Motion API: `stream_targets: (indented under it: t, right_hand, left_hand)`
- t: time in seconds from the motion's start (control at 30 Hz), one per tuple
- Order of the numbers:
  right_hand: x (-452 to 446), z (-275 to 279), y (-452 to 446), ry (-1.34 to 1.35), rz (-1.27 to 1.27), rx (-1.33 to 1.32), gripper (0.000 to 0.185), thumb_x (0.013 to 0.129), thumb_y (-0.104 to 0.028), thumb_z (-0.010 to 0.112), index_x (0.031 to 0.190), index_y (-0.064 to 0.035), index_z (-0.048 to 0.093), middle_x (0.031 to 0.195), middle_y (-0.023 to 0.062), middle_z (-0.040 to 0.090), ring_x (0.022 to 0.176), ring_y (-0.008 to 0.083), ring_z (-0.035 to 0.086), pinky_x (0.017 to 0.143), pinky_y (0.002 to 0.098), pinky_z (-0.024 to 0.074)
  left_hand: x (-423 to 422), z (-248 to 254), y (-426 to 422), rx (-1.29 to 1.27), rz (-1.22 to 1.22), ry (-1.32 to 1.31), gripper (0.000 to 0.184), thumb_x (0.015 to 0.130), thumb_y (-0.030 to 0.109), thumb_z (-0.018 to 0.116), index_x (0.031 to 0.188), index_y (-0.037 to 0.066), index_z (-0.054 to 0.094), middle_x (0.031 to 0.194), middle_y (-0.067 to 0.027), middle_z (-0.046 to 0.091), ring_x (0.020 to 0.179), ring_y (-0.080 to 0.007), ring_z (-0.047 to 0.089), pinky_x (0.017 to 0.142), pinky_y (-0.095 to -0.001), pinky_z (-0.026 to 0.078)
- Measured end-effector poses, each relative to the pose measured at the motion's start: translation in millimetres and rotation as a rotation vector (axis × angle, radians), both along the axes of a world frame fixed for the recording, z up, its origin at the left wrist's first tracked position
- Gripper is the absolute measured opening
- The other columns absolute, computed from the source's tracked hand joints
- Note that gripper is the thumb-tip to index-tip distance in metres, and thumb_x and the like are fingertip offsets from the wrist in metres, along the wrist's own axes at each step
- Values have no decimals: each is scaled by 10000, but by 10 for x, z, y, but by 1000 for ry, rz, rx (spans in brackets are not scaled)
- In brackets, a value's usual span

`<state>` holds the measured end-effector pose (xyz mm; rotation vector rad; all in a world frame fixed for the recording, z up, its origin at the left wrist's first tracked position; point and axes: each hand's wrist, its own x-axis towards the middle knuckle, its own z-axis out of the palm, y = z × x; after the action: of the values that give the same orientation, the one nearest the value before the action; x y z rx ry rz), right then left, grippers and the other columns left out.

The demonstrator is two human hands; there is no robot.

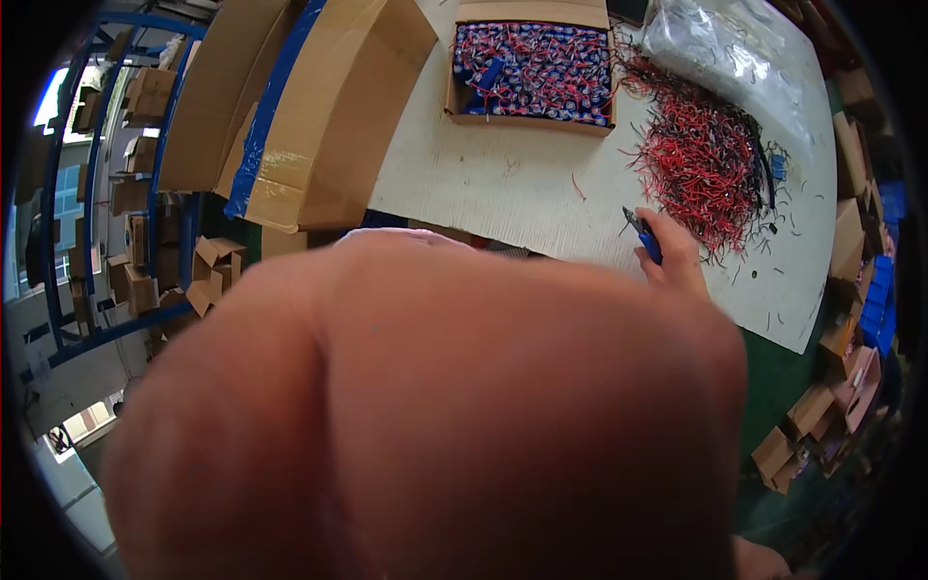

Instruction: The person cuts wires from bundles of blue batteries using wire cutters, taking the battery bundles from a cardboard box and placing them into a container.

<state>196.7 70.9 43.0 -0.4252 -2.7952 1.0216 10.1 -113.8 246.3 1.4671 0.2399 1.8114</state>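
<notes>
Right hand (679, 259) at near edge of white tabletop (474, 179), fingers curled closed around small cutter-like hand tool with blue handles (648, 242) and dark metal tip. Tip points up and left, out past the fingers; can't tell if the tool's own jaws are apart. Large blurred bare-skin shape, apparently left hand (483, 387), right up against lens, fills lower centre; fingers not readable, can't tell how far open or whether it has hold of anything.

Big loose heap of red and black wire pieces (696, 159) just beyond and right of right hand, on the tabletop. Short scraps scattered around it; single red wire scrap (578, 186) lies apart, left of heap. Open brown cardboard box (532, 123) at far side, packed with small blue cylinders with red and black leads (541, 72). Clear plastic bag (725, 53) at far right, next to heap. Tall brown carton with blue tape (338, 126) on the left side. Farther left, blue metal shelving (169, 106) with cardboard boxes. More open cartons (812, 411) on right, beyond table edge, near blue plastic bin (878, 304).
</notes>
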Motion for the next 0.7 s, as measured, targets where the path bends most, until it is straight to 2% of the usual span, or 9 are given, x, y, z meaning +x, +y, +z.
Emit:
stream_targets:
  t: [0.07,0.37,0.5,0.57,0.6,0.63,0.7]
  right_hand:
    - [59,-20,16,100,12,-26,464,649,-8,624,1098,-21,506,868,164,553,802,336,547,704,388,437]
    - [-4,36,59,-13,-39,-65,479,639,23,628,1103,-16,515,902,175,560,830,346,552,736,377,439]
    - [-93,87,61,71,-35,-26,482,630,25,634,1095,-15,514,951,181,568,872,347,559,776,373,446]
    - [-136,111,55,128,-24,-21,463,630,17,628,1077,-17,511,833,157,545,769,326,545,687,388,434]
    - [-147,81,57,170,-20,-6,461,629,15,630,1073,-20,512,824,153,543,762,322,545,673,388,432]
    - [-142,73,57,175,-15,-11,461,629,15,630,1073,-20,512,824,153,543,762,322,545,673,388,432]
    - [-136,59,77,80,-41,-23,461,628,10,631,1073,-18,513,839,155,548,770,323,550,674,388,436]
  left_hand:
    - [65,99,149,14,-39,48,118,819,126,605,934,99,613,881,-63,600,852,-179,560,703,-296,478]
    - [-38,401,389,-16,-5,167,75,801,87,603,875,72,605,840,-80,600,796,-187,564,652,-296,473]
    - [-32,505,387,-7,-31,163,57,793,71,602,849,61,601,822,-88,600,771,-190,565,630,-297,471]
    - [-27,546,423,-2,-42,171,47,789,62,602,836,55,599,812,-91,600,759,-192,566,618,-297,470]
    - [4,661,237,-7,-39,175,43,787,58,602,829,52,598,808,-93,600,753,-193,567,613,-297,469]
    - [10,566,435,-17,-33,175,38,785,54,601,823,49,597,803,-95,600,746,-194,567,607,-297,469]
    - [-119,664,278,-35,-19,178,29,781,45,601,810,43,595,794,-99,600,734,-195,568,596,-297,467]
